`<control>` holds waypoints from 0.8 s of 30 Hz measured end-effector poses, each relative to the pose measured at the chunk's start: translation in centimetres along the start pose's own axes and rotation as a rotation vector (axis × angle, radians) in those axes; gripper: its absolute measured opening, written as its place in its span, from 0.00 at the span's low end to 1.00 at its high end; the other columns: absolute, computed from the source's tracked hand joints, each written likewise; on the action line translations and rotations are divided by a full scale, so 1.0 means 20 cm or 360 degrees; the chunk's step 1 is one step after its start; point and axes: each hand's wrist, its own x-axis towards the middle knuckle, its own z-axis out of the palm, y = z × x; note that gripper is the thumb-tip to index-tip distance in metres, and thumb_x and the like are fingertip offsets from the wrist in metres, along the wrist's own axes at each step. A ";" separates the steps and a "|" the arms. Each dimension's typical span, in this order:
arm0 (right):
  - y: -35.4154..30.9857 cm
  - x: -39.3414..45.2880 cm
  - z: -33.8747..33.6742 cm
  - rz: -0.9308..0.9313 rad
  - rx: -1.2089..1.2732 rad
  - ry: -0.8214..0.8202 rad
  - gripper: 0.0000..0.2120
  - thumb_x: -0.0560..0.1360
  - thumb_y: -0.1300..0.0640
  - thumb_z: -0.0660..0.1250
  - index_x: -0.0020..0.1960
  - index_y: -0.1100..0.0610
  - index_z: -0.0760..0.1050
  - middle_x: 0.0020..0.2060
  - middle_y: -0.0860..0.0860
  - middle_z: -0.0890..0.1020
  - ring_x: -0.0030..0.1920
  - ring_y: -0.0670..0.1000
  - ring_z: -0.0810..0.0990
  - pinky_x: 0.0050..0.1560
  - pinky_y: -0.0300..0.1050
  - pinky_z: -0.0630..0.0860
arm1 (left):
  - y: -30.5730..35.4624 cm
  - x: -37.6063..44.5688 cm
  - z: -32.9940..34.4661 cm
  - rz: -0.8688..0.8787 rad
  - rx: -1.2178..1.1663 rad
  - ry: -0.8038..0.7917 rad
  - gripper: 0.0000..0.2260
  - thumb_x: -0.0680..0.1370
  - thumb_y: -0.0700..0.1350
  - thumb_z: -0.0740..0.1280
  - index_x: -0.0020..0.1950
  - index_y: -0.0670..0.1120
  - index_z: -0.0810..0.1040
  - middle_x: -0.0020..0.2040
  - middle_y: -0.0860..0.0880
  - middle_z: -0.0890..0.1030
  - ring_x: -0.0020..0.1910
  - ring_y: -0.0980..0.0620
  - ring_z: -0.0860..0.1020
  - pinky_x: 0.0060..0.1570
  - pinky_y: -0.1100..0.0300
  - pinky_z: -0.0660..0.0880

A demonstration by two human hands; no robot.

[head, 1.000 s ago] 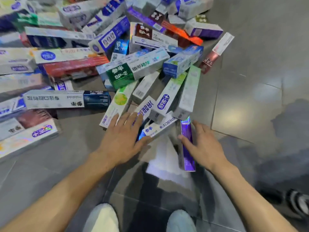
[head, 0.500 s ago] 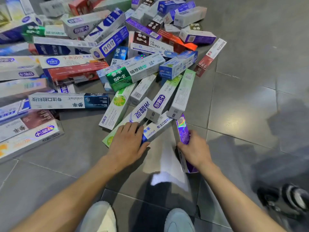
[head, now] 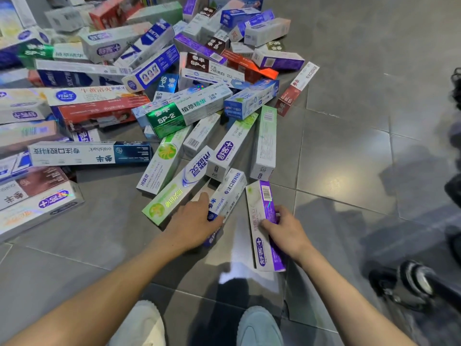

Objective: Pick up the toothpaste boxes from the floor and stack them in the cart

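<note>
Box pile (head: pixel 139 96) covers the floor (head: pixel 349 146), cut off at top and left edges. My right hand (head: pixel 287 233) grips the purple box (head: pixel 264 226), long axis pointing away from me. Left hand (head: pixel 192 223) curls round the oralshark box (head: pixel 224 198); fingertips hidden.
</note>
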 end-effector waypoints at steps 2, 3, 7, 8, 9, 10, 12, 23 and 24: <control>0.00 0.00 0.00 0.0021 0.0087 -0.0031 0.10 0.75 0.54 0.69 0.55 0.48 0.74 0.51 0.49 0.85 0.51 0.53 0.84 0.58 0.54 0.79 | -0.02 -0.02 -0.02 -0.0112 -0.0336 -0.0060 0.17 0.77 0.61 0.69 0.47 0.51 0.67 0.41 0.57 0.78 0.39 0.57 0.79 0.33 0.59 0.69; 0.01 -0.01 0.00 0.0028 0.0128 -0.0036 0.08 0.75 0.55 0.69 0.53 0.48 0.74 0.49 0.49 0.85 0.49 0.52 0.85 0.58 0.55 0.80 | -0.03 -0.04 -0.02 -0.0178 -0.0469 -0.0077 0.17 0.76 0.60 0.70 0.47 0.50 0.69 0.41 0.56 0.79 0.40 0.60 0.79 0.33 0.61 0.69; 0.03 -0.03 0.04 0.0077 0.0283 -0.0074 0.07 0.77 0.56 0.68 0.55 0.53 0.75 0.43 0.50 0.87 0.43 0.52 0.87 0.53 0.55 0.83 | -0.08 -0.10 0.00 -0.0392 -0.0941 -0.0191 0.15 0.75 0.58 0.73 0.48 0.49 0.72 0.46 0.51 0.85 0.43 0.55 0.84 0.38 0.61 0.75; 0.03 -0.04 0.04 0.0106 0.0342 -0.0112 0.07 0.77 0.57 0.67 0.55 0.55 0.74 0.41 0.51 0.88 0.42 0.52 0.87 0.50 0.55 0.83 | -0.10 -0.12 0.01 -0.0433 -0.1055 -0.0243 0.15 0.76 0.57 0.73 0.48 0.50 0.72 0.47 0.49 0.86 0.44 0.53 0.85 0.40 0.59 0.76; 0.03 -0.05 0.05 0.0142 0.0414 -0.0158 0.07 0.78 0.58 0.66 0.56 0.57 0.74 0.41 0.53 0.88 0.41 0.53 0.87 0.47 0.54 0.84 | -0.11 -0.14 0.02 -0.0469 -0.1146 -0.0282 0.14 0.76 0.55 0.73 0.49 0.49 0.72 0.48 0.48 0.86 0.44 0.52 0.86 0.41 0.58 0.77; 0.03 -0.05 0.05 0.0188 0.0512 -0.0214 0.08 0.79 0.59 0.65 0.56 0.59 0.73 0.41 0.55 0.88 0.40 0.55 0.87 0.42 0.52 0.84 | -0.11 -0.17 0.02 -0.0506 -0.1229 -0.0306 0.14 0.77 0.53 0.73 0.49 0.48 0.71 0.47 0.49 0.86 0.43 0.51 0.86 0.40 0.57 0.78; 0.03 -0.07 0.04 0.0304 0.0755 -0.0339 0.09 0.80 0.60 0.63 0.58 0.63 0.74 0.42 0.59 0.87 0.38 0.56 0.87 0.35 0.46 0.81 | -0.10 -0.21 0.04 -0.0565 -0.1426 -0.0292 0.13 0.77 0.48 0.73 0.47 0.45 0.71 0.40 0.51 0.85 0.38 0.53 0.85 0.38 0.59 0.77; -0.03 -0.15 0.04 0.0753 0.1372 -0.0656 0.14 0.74 0.55 0.59 0.55 0.62 0.73 0.41 0.60 0.83 0.36 0.58 0.81 0.39 0.47 0.79 | -0.07 -0.36 0.02 -0.0751 -0.2314 -0.0433 0.19 0.74 0.44 0.74 0.59 0.38 0.71 0.53 0.31 0.83 0.46 0.33 0.84 0.40 0.46 0.83; -0.05 -0.16 0.05 0.0757 0.1375 -0.0674 0.15 0.73 0.55 0.60 0.56 0.61 0.73 0.42 0.60 0.82 0.37 0.58 0.81 0.40 0.47 0.78 | -0.08 -0.35 0.02 -0.0733 -0.2342 -0.0425 0.21 0.73 0.44 0.74 0.60 0.39 0.71 0.53 0.30 0.83 0.47 0.32 0.84 0.40 0.46 0.83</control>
